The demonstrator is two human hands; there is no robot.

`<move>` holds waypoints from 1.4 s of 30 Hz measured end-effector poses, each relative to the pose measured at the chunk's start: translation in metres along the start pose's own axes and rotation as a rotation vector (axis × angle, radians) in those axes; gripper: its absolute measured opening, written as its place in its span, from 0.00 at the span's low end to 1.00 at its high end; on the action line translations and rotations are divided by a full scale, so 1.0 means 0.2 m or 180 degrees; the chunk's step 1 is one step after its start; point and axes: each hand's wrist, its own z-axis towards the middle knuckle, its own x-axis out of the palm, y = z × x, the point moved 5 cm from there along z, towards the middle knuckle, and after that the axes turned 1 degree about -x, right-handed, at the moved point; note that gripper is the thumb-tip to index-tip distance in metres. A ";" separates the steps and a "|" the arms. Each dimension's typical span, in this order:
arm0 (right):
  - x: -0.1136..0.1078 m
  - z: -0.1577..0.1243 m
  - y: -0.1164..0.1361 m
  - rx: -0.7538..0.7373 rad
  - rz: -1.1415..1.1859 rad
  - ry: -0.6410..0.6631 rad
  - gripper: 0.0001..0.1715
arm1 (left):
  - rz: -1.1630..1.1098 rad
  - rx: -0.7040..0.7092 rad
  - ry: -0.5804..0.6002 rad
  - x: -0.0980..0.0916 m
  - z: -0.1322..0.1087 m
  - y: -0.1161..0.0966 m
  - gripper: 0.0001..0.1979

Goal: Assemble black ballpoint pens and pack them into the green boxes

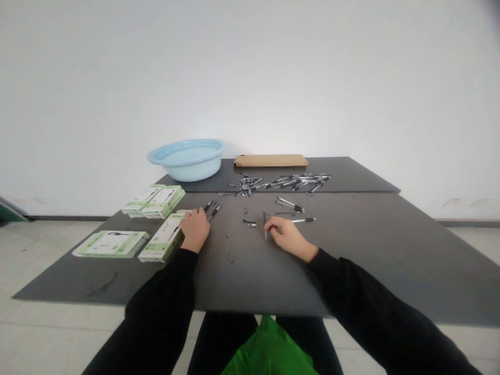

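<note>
My left hand [195,229] rests at the right edge of a green-and-white box [162,239], its fingertips by two dark-gripped pens [214,212]; whether it grips one is unclear. My right hand [288,235] is pinched on a thin pen part [264,219] that stands out above and below the fingers. Just beyond that hand lie a pen [304,220] and a few more pens [289,204]. Small black and clear pieces [250,223] are on the table between the hands.
Behind, a large heap of pens [300,181] lies beside a pile of small parts [246,183]. A light blue basin [191,160] stands at the back left, with a flat cardboard piece [271,161] to its right. More green-and-white boxes [111,244] occupy the left side of the dark table [351,276].
</note>
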 end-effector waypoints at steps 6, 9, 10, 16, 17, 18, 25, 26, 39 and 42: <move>-0.01 0.01 -0.04 0.0168 -0.0509 -0.0046 0.15 | -0.0238 0.0204 -0.0587 -0.01 -0.05 -0.07 0.29; -0.04 0.01 -0.06 0.0459 -0.0892 -0.0143 0.13 | -0.0318 0.0490 -0.0082 0.07 -0.02 -0.10 0.30; -0.05 0.01 -0.07 0.0581 -0.1001 -0.0150 0.12 | -0.0339 0.0535 0.0198 0.12 -0.01 -0.10 0.30; -0.06 0.02 -0.08 0.1112 -0.1432 0.0029 0.09 | -0.0435 0.0542 0.0403 0.19 0.01 -0.09 0.30; -0.07 0.03 -0.09 0.1138 -0.1453 -0.0011 0.09 | -0.0451 0.0561 0.0309 0.18 0.00 -0.09 0.29; -0.10 0.03 -0.11 0.1177 -0.1463 -0.0075 0.10 | -0.0465 0.0588 0.0181 0.16 -0.01 -0.10 0.29; -0.37 0.07 -0.36 0.1161 -0.1710 -0.0785 0.17 | -0.0890 0.1258 -0.0780 -0.07 -0.07 -0.24 0.20; -0.39 0.08 -0.40 0.1168 -0.1815 -0.0807 0.18 | -0.0999 0.1354 -0.0800 -0.10 -0.08 -0.28 0.18; -0.36 0.16 -0.60 0.1454 -0.2633 0.0219 0.15 | -0.1988 0.1969 -0.0739 -0.19 -0.12 -0.75 0.13; -0.35 0.16 -0.60 0.1321 -0.2751 0.0227 0.14 | -0.2136 0.1922 -0.0687 -0.19 -0.12 -0.71 0.12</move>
